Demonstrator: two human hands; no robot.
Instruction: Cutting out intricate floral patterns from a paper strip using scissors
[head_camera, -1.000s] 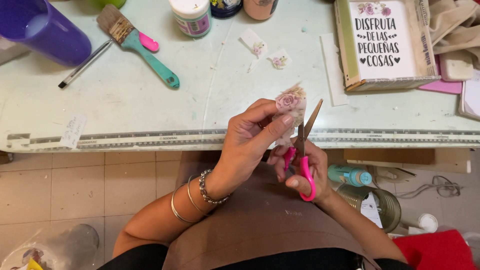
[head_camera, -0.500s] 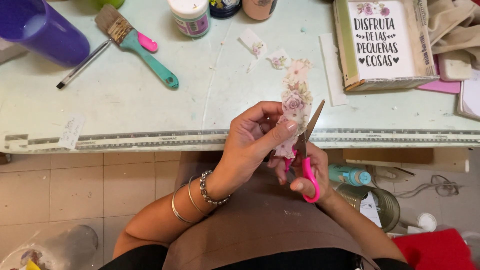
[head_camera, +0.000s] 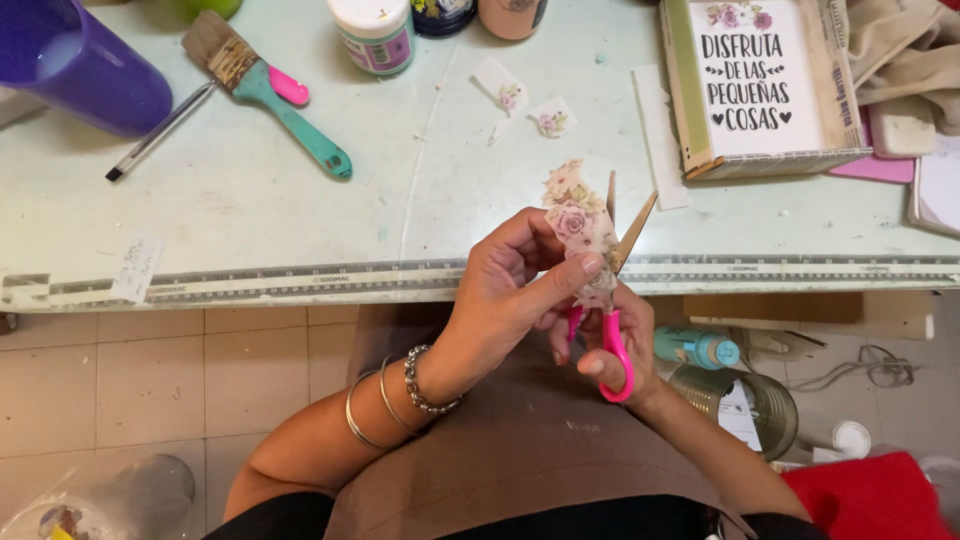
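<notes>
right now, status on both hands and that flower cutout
Left hand pinching floral paper cutout. Right hand working pink scissors, blades open at paper's edge. Nothing between blades and paper.

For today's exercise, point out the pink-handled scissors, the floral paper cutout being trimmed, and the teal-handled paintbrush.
Pink-handled scissors (head_camera: 612, 345), head view: on the pink handle loop.
Floral paper cutout (head_camera: 578, 222), head view: on the printed rose.
Teal-handled paintbrush (head_camera: 290, 125), head view: on the middle of the teal handle.

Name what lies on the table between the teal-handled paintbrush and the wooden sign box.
In the head view, two small flower paper cut-outs lie on the table between the paintbrush and the wooden sign box, with a tiny scrap beside them.
</notes>
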